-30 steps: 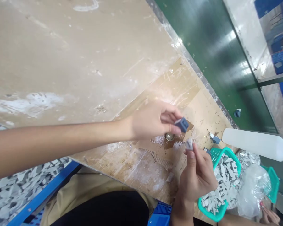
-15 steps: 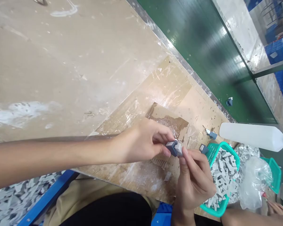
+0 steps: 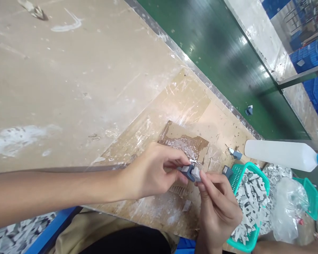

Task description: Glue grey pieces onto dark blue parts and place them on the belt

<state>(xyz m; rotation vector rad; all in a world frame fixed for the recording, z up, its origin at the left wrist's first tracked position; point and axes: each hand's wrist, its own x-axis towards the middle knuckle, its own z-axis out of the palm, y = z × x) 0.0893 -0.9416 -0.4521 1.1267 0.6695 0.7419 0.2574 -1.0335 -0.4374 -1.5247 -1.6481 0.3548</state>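
Between thumb and fingers, my left hand (image 3: 159, 169) pinches a small dark blue-grey plastic part (image 3: 187, 171) with a light grey top. My right hand (image 3: 218, 204) is closed on a small whitish-grey plastic piece (image 3: 196, 174), held against the dark part's right side. Whether the two are joined or only touching, I cannot tell. Under the hands lies a torn brown cardboard piece (image 3: 184, 141) with a wet, shiny smear. A loose grey piece (image 3: 187, 205) lies on the worktop beneath the hands.
A teal basket (image 3: 265, 180) of small grey pieces stands at right, near a white bottle (image 3: 281, 154) with a blue cap and a clear plastic bag (image 3: 288, 208). Dark parts (image 3: 237, 154) lie near it; another part (image 3: 249, 110) sits on the green belt (image 3: 214, 63). Another person's arm (image 3: 286, 246) shows lower right.
The view has shifted slightly. The whitish piece now sits at a different angle against the dark part, with a notch visible between them. Both hands keep their pinch.
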